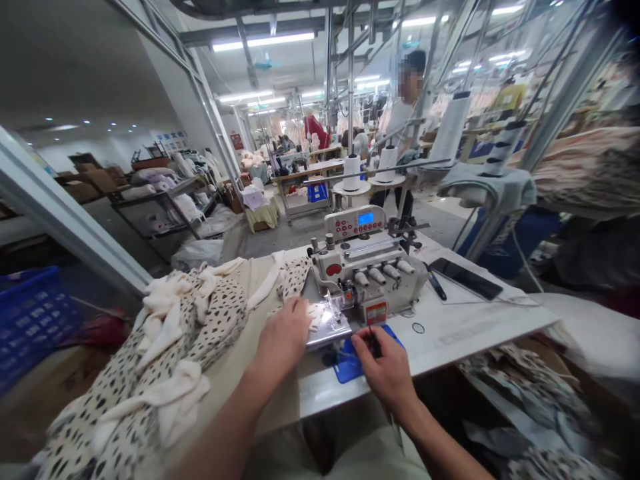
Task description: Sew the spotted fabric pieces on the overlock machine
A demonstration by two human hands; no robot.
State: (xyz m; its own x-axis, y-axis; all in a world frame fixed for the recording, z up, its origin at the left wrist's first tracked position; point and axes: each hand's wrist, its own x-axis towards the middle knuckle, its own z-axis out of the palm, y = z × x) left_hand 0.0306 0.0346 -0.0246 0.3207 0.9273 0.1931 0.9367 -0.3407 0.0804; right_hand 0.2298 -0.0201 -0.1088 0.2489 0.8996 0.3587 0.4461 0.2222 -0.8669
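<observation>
An overlock sewing machine [367, 273] with a lit blue display stands on the table in front of me. My left hand [286, 333] is closed, its fingers pressing a piece of white, dark-spotted fabric [315, 316] on the machine's shiny plate, left of the presser foot. Right of the plate, my right hand [387, 367] is closed around a small dark, slender tool [372, 340]; its exact kind is partly hidden by the fingers. Under that hand lies a blue flat piece [347, 371] on the table edge. More spotted fabric [223, 310] is heaped at my left.
A smartphone [466, 279] and a dark cutter-like tool [436, 283] lie right of the machine. Thread cones [351, 173] stand behind it. A blue basket [37, 320] is at far left. A person [403, 123] stands beyond the machine. Cloth scraps [530, 400] lie below right.
</observation>
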